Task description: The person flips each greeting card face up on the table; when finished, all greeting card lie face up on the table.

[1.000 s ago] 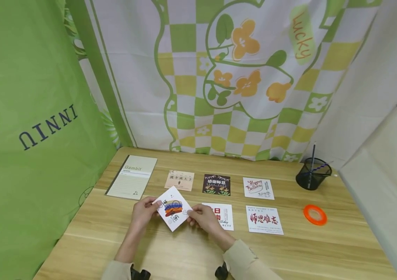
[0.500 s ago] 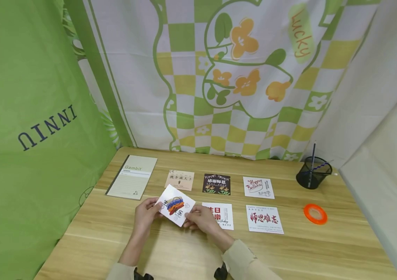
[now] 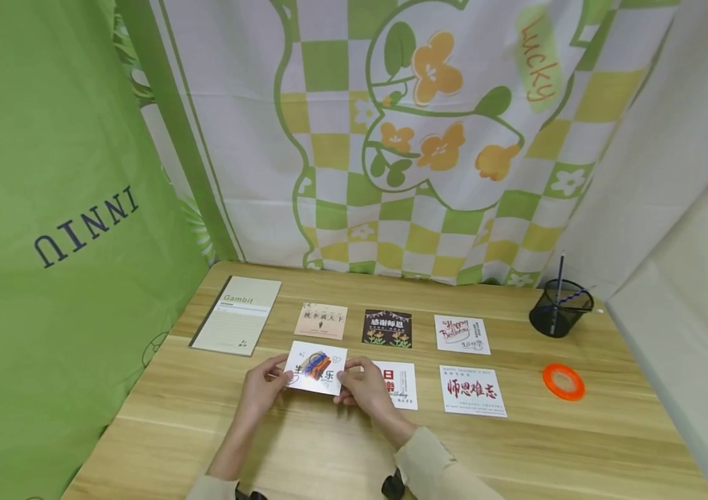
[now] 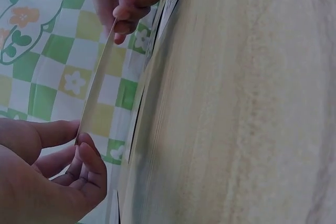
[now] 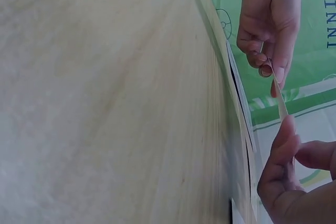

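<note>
Between my two hands is a square white greeting card (image 3: pixel 316 367) with a blue, orange and red brush print and dark lettering. My left hand (image 3: pixel 262 386) pinches its left edge between thumb and fingers. On the opposite edge, my right hand (image 3: pixel 366 390) pinches the card the same way. The left wrist view catches the card (image 4: pixel 97 80) nearly edge-on, held off the table. Partly behind my right hand lies a white card with red characters (image 3: pixel 399 386). A beige card (image 3: pixel 321 321) lies just beyond the held one.
A dark card with flowers (image 3: pixel 386 329), a Happy Birthday card (image 3: pixel 462 335) and a red-lettered white card (image 3: pixel 473 392) lie on the wooden table (image 3: pixel 516 458). A notebook (image 3: pixel 237 316) sits at left; an orange tape roll (image 3: pixel 563 382) and a mesh pen holder (image 3: pixel 559 310) at right.
The held card has turned from a diamond slant to nearly level, its lettering now running across. Both hands have shifted their pinch along its edges. The other cards have stayed in place.
</note>
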A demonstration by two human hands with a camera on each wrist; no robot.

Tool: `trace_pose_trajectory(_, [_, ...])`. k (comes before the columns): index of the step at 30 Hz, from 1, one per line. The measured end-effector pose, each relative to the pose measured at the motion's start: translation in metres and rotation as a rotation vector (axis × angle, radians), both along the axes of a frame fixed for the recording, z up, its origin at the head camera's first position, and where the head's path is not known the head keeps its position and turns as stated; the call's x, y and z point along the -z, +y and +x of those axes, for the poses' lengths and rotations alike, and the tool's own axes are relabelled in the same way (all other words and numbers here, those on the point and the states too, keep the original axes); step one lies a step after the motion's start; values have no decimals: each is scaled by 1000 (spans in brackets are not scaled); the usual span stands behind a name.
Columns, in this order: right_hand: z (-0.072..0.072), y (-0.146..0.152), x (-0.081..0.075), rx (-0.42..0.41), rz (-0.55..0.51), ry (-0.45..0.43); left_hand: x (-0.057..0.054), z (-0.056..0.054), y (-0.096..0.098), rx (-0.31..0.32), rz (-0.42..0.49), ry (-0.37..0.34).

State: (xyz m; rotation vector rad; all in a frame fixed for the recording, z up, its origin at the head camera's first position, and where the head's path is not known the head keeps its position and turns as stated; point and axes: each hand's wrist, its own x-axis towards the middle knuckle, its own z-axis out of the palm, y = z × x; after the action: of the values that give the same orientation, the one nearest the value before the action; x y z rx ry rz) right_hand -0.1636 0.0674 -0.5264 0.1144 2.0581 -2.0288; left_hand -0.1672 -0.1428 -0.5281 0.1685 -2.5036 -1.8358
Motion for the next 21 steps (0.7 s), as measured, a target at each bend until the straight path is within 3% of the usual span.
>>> trace_pose_trajectory(10, [0, -5, 3, 4, 114, 122, 6, -2, -2, -45, -47, 45])
trace_pose_trajectory(18, [-1, -6, 6, 18, 234, 187, 7, -4, -5, 37, -17, 19])
trace_pose_trajectory(21, [-1, -6, 7, 14, 250, 206, 7, -5, -6, 35, -18, 16])
